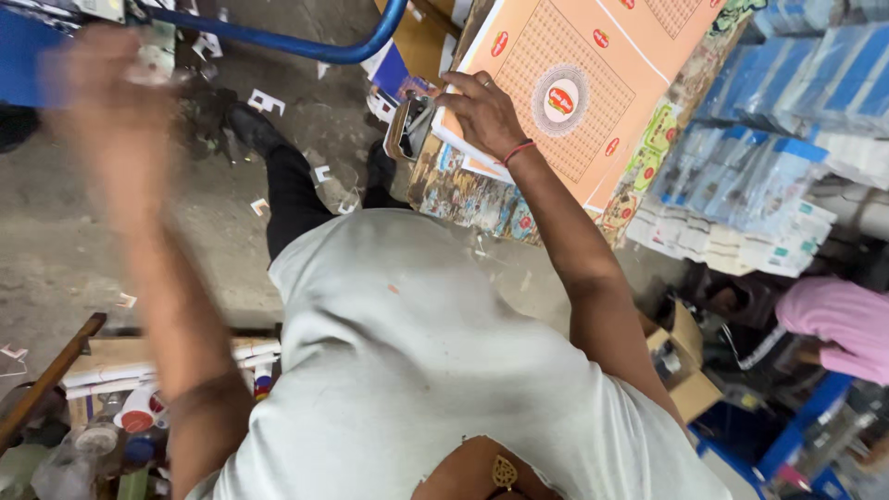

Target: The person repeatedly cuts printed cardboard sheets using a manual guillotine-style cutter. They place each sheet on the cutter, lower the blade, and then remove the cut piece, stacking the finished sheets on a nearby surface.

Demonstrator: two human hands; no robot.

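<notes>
My right hand (pixel 483 111), with a red thread on the wrist, grips the near-left edge of a stack of orange printed cardboard sheets (pixel 593 83). The stack lies on a pile of colourful printed sheets (pixel 463 199). Raised at the upper left, my left hand (pixel 106 97) is heavily blurred by motion, and I cannot tell whether it holds anything. My grey shirt (pixel 417 352) and dark trouser legs (pixel 292 190) fill the middle of the view.
A blue metal bar (pixel 306 44) curves across the top. Blue-wrapped packs (pixel 787 120) are stacked at the right, above a person's pink sleeve (pixel 838 324) and an open cardboard box (pixel 685 366). Bottles and paper rolls (pixel 130 417) lie at the lower left. Paper scraps litter the concrete floor (pixel 56 241).
</notes>
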